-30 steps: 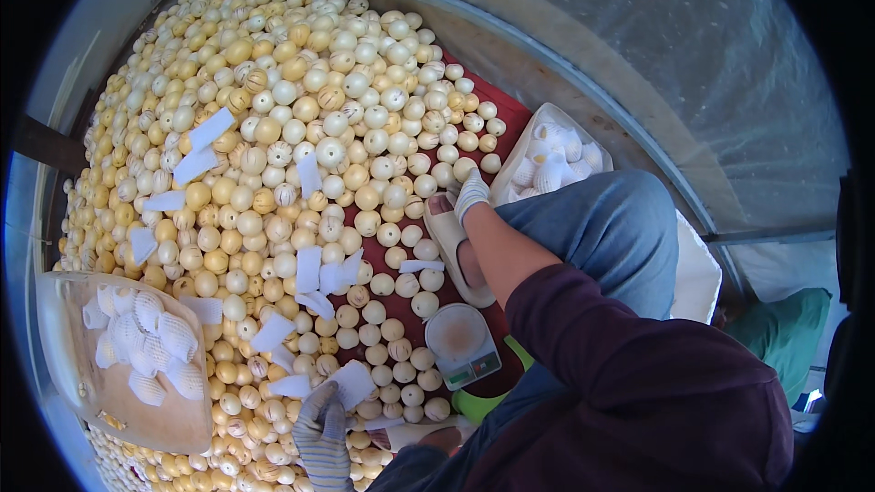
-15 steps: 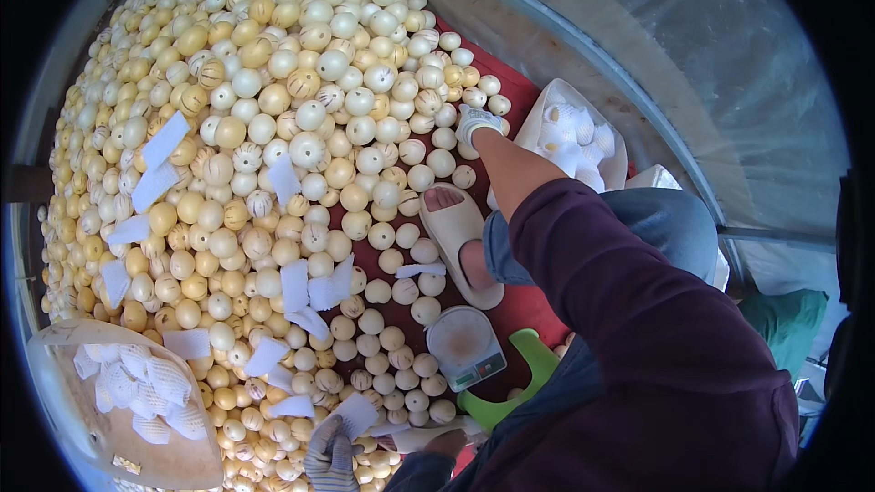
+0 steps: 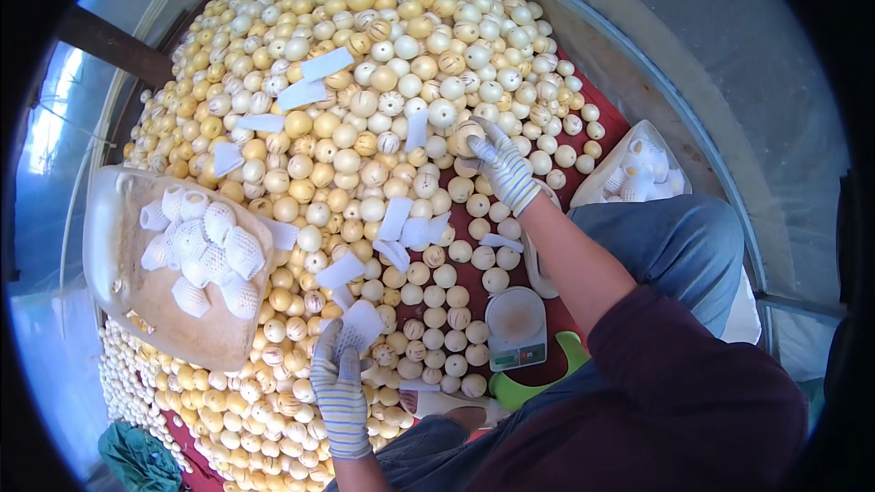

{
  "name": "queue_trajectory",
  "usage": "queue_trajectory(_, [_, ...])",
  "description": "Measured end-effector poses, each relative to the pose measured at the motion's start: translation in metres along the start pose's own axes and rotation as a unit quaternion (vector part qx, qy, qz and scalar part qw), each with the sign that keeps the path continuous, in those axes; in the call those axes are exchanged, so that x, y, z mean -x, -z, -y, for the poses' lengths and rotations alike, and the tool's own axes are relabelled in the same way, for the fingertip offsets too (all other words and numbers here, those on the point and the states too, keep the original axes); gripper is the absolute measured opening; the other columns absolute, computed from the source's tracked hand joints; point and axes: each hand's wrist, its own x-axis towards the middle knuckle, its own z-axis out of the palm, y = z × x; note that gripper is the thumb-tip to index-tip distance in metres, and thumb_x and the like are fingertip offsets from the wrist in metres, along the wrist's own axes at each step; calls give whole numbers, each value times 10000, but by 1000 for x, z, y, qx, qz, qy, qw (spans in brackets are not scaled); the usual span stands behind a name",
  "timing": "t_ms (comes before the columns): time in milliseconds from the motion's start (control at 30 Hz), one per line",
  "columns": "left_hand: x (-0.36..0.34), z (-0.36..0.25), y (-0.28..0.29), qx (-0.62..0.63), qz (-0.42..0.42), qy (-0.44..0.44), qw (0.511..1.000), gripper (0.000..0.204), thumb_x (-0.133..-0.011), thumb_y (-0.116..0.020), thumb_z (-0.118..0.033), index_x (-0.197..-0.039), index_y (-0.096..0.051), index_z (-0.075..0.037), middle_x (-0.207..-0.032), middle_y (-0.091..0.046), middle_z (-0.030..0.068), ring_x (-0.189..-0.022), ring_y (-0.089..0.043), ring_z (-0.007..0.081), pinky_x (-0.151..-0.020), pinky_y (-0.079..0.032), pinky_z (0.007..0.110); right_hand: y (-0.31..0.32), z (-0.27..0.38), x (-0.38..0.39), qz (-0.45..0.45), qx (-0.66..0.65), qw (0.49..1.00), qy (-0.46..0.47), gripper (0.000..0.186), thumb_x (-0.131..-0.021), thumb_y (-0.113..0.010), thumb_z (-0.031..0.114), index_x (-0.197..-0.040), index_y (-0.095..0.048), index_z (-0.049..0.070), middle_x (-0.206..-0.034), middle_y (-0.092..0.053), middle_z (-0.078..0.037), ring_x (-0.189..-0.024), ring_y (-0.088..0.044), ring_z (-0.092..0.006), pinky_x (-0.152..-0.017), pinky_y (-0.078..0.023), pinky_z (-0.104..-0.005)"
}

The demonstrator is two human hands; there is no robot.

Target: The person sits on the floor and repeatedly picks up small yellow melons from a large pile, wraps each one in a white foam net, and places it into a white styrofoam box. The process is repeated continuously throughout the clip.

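Observation:
My right hand (image 3: 499,164), in a striped glove, grips a pale round fruit (image 3: 468,137) high on the large pile of cream and yellow fruit (image 3: 301,164). Near the bottom centre, my left hand (image 3: 339,383), also gloved, holds a white foam net sleeve (image 3: 361,323) between thumb and fingers. Several loose white foam pieces (image 3: 325,64) are scattered over the pile. At the left sits a plastic bin (image 3: 155,314) with several net-wrapped fruits (image 3: 205,246) in it.
Another bin (image 3: 592,187) of wrapped fruit is at the right by my knee. A small scale (image 3: 515,319) and a green plastic object (image 3: 570,355) rest on red ground beside my feet. Plastic sheeting (image 3: 702,64) and a dark beam (image 3: 109,41) border the pile; green fabric (image 3: 137,456) lies bottom left.
My right hand has moved left from near the right-hand bin onto the pile and now grips a fruit. My left hand still holds its sleeve, now higher in view. The view has turned leftward.

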Motion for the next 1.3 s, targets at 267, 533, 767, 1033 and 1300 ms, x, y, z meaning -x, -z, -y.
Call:
queue_trajectory(267, [30, -18, 29, 151, 29, -63, 986, 510, -949, -571, -198, -1381, -423, 31, -1253, -550, 159, -1062, -614, 207, -780, -583, 298, -185, 57, 174, 386, 402, 814, 161, 774, -692, -828, 241, -1364, -482, 71, -1239, -587, -97, -1163, -559, -258, -1011, -447, -397])
queue_trajectory(533, [60, -19, 43, 358, 111, -90, 923, 676, -862, -713, -268, -1376, -397, 36, -1242, -541, 172, -1050, -623, 242, -742, -598, 318, -191, 67, 220, 367, 316, 859, 169, 656, -837, -698, 398, -1358, -483, 63, -1293, -557, -125, -1216, -518, -262, -1052, -397, -404])
queue_trajectory(767, [78, -15, 40, 445, 183, -132, 866, 802, -809, -777, -290, -1404, -350, 36, -1265, -518, 179, -1132, -582, 291, -832, -577, 377, -189, 43, 245, 433, -167, 844, -270, 692, -870, -692, 376, -1404, -411, 37, -1383, -496, -143, -1252, -513, -267, -1042, -433, -417])
queue_trajectory(1033, [87, -28, 30, 381, 148, -174, 896, 847, -788, -795, -281, -1417, -330, 44, -1290, -506, 193, -1054, -625, 274, -725, -611, 336, -179, 75, 236, 385, -71, 907, -158, 636, -835, -744, 216, -1355, -446, 4, -1249, -573, -113, -1170, -557, -229, -997, -468, -381])
queue_trajectory(1300, [60, -24, 9, 137, 55, -238, 960, 646, -815, -658, 23, -1394, -372, 27, -1182, -571, 170, -980, -631, 216, -775, -581, 295, -203, 125, 278, 354, 440, 800, 204, 565, -796, -640, 30, -1337, -497, 113, -1123, -566, -127, -1003, -590, -314, -885, -489, -388])
